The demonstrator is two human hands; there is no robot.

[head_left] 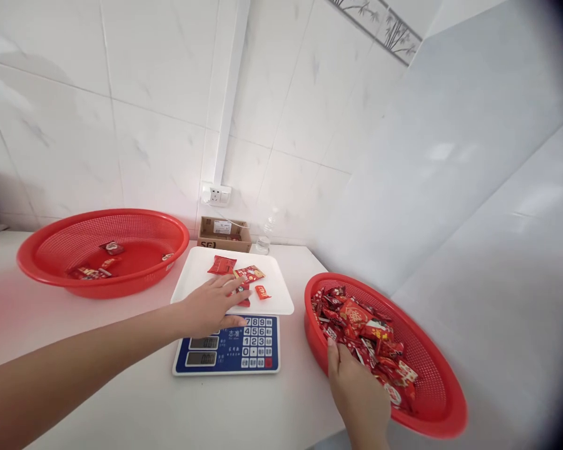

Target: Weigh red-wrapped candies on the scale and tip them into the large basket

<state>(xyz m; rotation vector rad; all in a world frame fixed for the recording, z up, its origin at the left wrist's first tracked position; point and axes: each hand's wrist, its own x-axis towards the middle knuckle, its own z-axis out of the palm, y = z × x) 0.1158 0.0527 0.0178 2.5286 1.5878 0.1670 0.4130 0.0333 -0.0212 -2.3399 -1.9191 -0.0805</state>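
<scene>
My left hand point(211, 306) lies over the near edge of the scale's white tray point(194, 275), palm down with the fingers spread. Under and beside its fingertips is a red packet point(244, 297). Further packets on the tray are a plain red one point(223, 265), a red and yellow one point(250, 274) and a small orange-red candy point(263, 292). My right hand point(360, 394) is at the near rim of the right red basket point(431, 340), its thumb beside wrapped candies point(356, 315). Its other fingers are curled and mostly hidden, so what they grip cannot be made out.
The scale's blue keypad panel point(234, 365) faces me. A second red basket point(103, 287) with a few packets stands to the left. Behind the tray are a cardboard box point(223, 234) and a clear bottle point(263, 242). The right basket reaches past the table's edge, near the wall.
</scene>
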